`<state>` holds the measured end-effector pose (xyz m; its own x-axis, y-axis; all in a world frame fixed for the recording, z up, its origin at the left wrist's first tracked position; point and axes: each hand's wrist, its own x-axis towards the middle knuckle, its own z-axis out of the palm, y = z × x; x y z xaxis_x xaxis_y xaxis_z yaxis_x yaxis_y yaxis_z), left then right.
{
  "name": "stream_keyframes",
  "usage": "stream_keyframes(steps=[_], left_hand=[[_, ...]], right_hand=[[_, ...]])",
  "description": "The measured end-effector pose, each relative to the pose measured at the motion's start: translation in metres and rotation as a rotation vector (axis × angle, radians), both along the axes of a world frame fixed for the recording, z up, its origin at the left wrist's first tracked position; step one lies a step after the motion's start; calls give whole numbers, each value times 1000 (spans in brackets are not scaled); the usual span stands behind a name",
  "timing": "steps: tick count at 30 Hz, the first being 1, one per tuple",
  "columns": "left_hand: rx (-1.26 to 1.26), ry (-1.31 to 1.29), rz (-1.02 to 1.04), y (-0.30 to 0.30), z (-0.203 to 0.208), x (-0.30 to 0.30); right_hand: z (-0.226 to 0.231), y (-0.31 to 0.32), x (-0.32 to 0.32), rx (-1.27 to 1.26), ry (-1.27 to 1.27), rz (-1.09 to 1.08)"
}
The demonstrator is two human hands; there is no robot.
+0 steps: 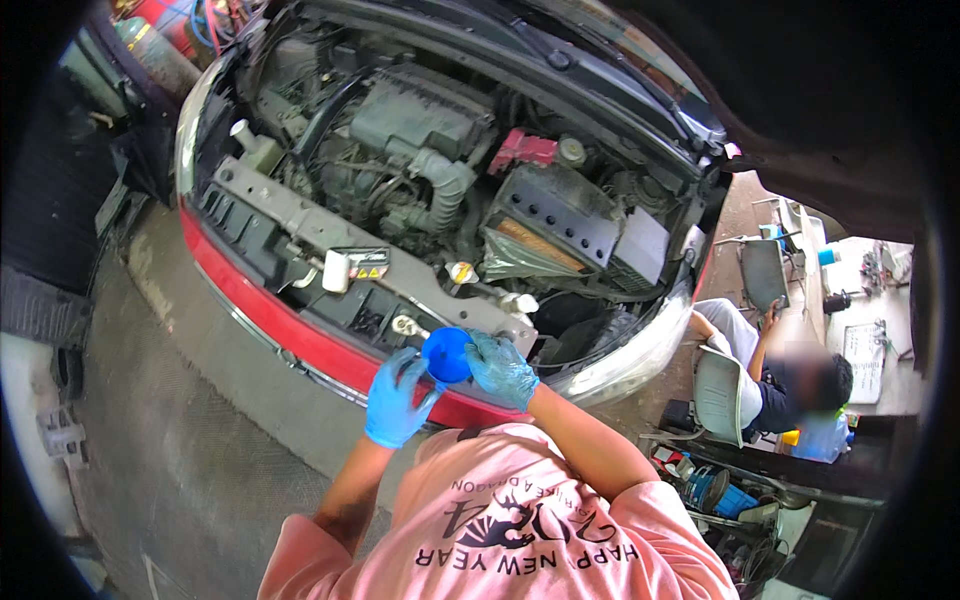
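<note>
Your left hand [397, 397] and right hand [500, 370] both grasp the blue funnel [446, 354] between them, frame center, above the red bumper [300, 335].

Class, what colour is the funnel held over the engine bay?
Blue; the funnel shows in the head view, the only one.

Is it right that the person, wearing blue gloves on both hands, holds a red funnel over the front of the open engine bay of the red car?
Not quite: the funnel is blue, not red, as the head view shows. The rest is right: the left hand and the right hand, both in blue gloves, hold it over the front of the open engine bay of the red car.
</note>
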<state>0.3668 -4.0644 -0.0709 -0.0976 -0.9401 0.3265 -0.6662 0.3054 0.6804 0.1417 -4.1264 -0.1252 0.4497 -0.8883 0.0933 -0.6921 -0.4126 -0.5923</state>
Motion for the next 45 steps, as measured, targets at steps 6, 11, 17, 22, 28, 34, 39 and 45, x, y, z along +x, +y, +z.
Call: stream_keyframes(steps=[6,11,17,22,28,34,39,45], left_hand=[[-45,-99,197,-9,-49,17],[-83,-271,341,-27,-82,19],[-94,-284,368,-34,-80,12],[-90,-291,373,-34,-81,14],[-95,-289,372,-35,-80,14],[-126,-283,370,-36,-81,13],[-120,-284,371,-34,-82,13],[-118,-275,363,-33,-78,13]], right_hand=[[-3,-83,-131,342,-420,-663],[25,-140,-241,182,-274,-955],[21,-152,-264,121,-75,-906],[42,-152,-237,79,268,-870],[63,-159,-222,37,429,-865],[59,-167,-232,83,487,-786],[60,-160,-211,81,481,-858],[48,-154,-228,105,362,-803]])
